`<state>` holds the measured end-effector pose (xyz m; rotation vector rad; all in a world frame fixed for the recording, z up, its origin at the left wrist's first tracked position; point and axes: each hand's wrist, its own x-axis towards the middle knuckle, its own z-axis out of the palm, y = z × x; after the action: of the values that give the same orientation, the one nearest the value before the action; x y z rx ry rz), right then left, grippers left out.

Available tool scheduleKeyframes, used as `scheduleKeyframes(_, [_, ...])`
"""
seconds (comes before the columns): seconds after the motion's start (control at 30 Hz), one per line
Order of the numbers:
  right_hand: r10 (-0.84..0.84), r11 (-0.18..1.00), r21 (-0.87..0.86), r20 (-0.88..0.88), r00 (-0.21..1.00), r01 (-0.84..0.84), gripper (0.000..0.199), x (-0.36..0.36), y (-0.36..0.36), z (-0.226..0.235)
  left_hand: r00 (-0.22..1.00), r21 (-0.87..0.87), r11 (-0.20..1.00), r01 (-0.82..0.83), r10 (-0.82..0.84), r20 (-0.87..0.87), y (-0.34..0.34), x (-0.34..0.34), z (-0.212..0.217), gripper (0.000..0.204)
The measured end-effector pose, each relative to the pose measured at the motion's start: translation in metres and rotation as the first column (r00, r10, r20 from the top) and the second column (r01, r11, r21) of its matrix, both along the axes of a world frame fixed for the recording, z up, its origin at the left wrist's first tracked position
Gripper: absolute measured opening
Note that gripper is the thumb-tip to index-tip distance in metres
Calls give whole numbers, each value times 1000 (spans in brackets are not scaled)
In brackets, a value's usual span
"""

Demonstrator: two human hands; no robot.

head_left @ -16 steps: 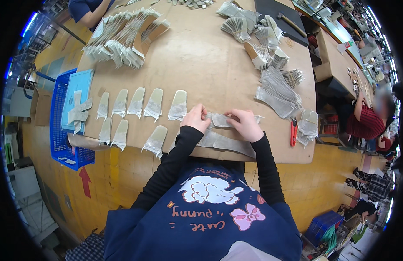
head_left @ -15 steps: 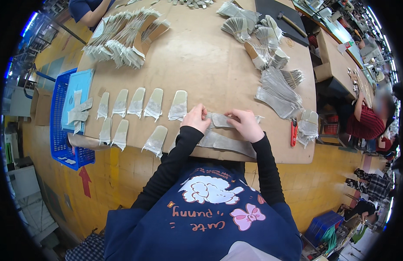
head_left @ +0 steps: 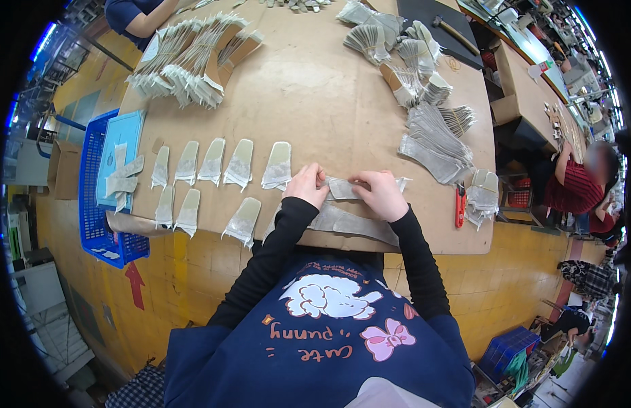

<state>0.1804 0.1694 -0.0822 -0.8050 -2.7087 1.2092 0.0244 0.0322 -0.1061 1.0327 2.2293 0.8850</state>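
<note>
Though thin, flat grey strip (head_left: 342, 190) between left hand (head_left: 306, 185) and right hand (head_left: 383, 193).

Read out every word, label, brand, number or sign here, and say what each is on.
Navy top: orange lettering, upside down in this view; I won't copy its words.
Same top, above the white animal print: smaller lettering, too small to read reliably.
Floor: red arrow, no words visible on it.
Grey piece between the left hand and right hand: no text visible.
</note>
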Motion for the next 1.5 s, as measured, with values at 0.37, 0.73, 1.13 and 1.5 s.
scheduleKeyframes(0.37, [-78,992,103,33,996,74,13,1,-14,-2,998,-41,998,-57,57,-3,3,8,2,26])
scheduleKeyframes(0.73, [-453,864,150,-184,872,480,21,48,2,35,868,258,870,420,-302,-393,-22,64,25,36])
scheduleKeyframes(1.13, [-875,418,-871,-311,371,257,48,80,-73,56,955,319,940,124,-200,217,-10,75,29,24])
scheduleKeyframes(1.5, [-668,729,-460,-318,672,507,38,35,-88,38,676,300,950,-91,-162,719,-20,73,13,31])
